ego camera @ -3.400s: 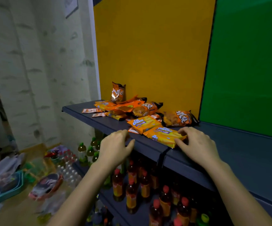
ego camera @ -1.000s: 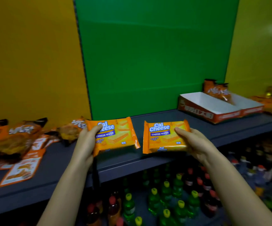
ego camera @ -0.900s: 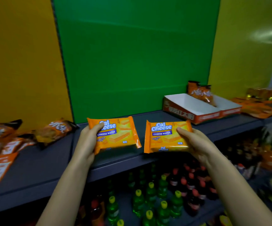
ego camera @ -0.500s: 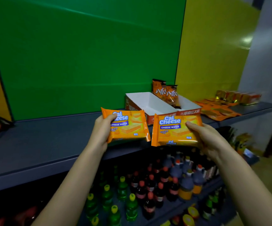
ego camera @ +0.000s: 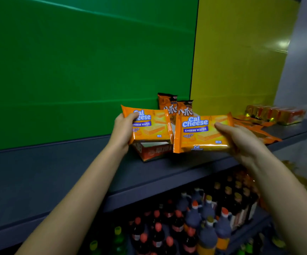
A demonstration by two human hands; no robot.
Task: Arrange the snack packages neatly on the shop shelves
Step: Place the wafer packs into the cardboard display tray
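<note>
My left hand [ego camera: 122,130] grips an orange Cal Cheese wafer pack [ego camera: 151,126] by its left edge. In my right hand [ego camera: 239,139] is a second Cal Cheese wafer pack [ego camera: 198,134], held by its right edge. Both packs hover above the dark grey shelf [ego camera: 57,173], over a red-and-white open carton [ego camera: 151,150] whose inside is mostly hidden behind them. Two orange-and-brown snack bags [ego camera: 174,108] stand upright at the back of the carton.
Flat orange packets [ego camera: 255,128] and a row of gold-and-red packs [ego camera: 275,114] lie on the shelf to the right. Green and yellow back panels rise behind. Several drink bottles [ego camera: 195,221] fill the lower shelf. A grey wall stands at far right.
Both hands have carried the two wafer packs rightward along the shelf, from the heap by the orange panel to above the open carton. The view has turned right with them.
</note>
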